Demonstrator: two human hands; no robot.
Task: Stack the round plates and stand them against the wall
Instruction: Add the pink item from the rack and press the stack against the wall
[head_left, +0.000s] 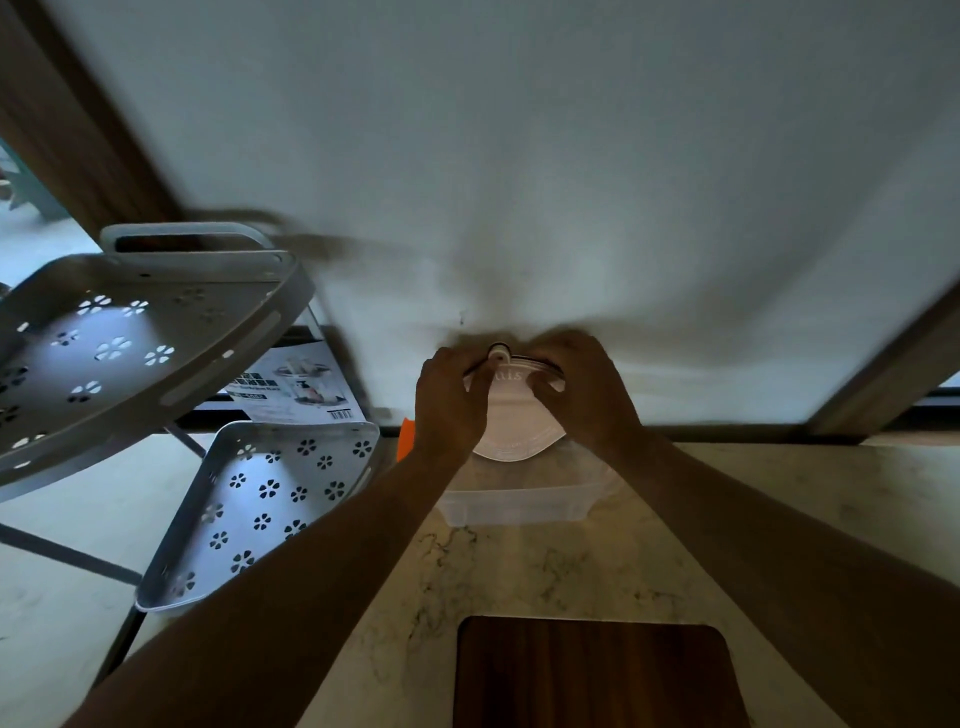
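Note:
A stack of white round plates (513, 422) stands on edge on the marble counter, leaning back against the white wall (519, 182). Its upper rim shows a dark edge and a small round tab between my hands. My left hand (451, 402) grips the stack's upper left rim. My right hand (582, 384) grips the upper right rim, fingers curled over the front face. The plates' sides are hidden behind both hands, so I cannot tell how many there are.
A clear plastic container (519, 505) lies on the counter (545, 571) just in front of the plates. A dark wooden cutting board (597, 675) sits near me. A grey perforated tiered rack (130, 343) stands at left, with a printed box (306, 387) and an orange object (407, 436) behind it.

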